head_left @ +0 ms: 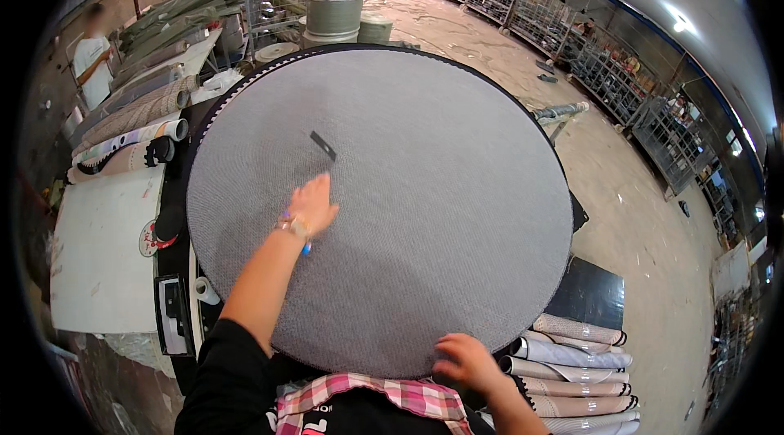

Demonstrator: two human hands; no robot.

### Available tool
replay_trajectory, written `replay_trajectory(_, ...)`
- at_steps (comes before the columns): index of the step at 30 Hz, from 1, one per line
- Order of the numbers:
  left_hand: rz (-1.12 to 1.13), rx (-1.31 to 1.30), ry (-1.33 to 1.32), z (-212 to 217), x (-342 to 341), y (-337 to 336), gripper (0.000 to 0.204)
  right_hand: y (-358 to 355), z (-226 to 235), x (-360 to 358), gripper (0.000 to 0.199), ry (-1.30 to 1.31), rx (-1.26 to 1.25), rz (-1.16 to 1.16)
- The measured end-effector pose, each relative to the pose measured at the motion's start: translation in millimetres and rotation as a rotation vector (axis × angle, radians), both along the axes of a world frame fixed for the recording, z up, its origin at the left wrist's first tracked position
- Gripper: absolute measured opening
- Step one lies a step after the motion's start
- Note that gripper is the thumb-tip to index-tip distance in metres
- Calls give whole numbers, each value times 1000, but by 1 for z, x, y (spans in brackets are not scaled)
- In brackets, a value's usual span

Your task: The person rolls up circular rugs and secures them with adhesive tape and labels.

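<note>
A large round grey rug with a dark edge lies flat in front of me. My left hand reaches over its left-middle part, palm down and fingers stretched out, with a bracelet at the wrist. Just beyond those fingertips is a small dark strip with a pale spot, apart from the hand. Over the rug's near right edge, my right hand hovers with loosely bent, parted fingers and nothing visible in it. Whether it touches the edge I cannot tell.
Several rolled rugs are stacked at the near right, beside a dark panel. More rolls and a white board line the left. A person stands far left. Drums stand behind; wire cages line the far wall.
</note>
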State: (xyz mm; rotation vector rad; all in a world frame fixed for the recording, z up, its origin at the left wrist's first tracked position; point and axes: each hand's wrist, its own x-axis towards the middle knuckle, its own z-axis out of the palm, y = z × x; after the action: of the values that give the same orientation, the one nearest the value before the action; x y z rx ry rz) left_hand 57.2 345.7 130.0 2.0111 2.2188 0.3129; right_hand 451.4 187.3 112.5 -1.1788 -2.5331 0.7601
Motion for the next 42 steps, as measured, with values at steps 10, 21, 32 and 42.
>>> replay_trajectory(10,-690,125,5,-10,18,-247,48,-2,-1,-5,25,73,595,159)
replay_trajectory(21,-410,438,60,-25,22,-150,21,72,14,-57,24,-235,505,-59)
replay_trajectory(32,-286,421,26,-27,24,-188,42,45,11,-53,40,-151,652,-52)
replay_trajectory(42,-276,161,20,-14,6,-80,39,151,10,-76,34,-176,476,-71)
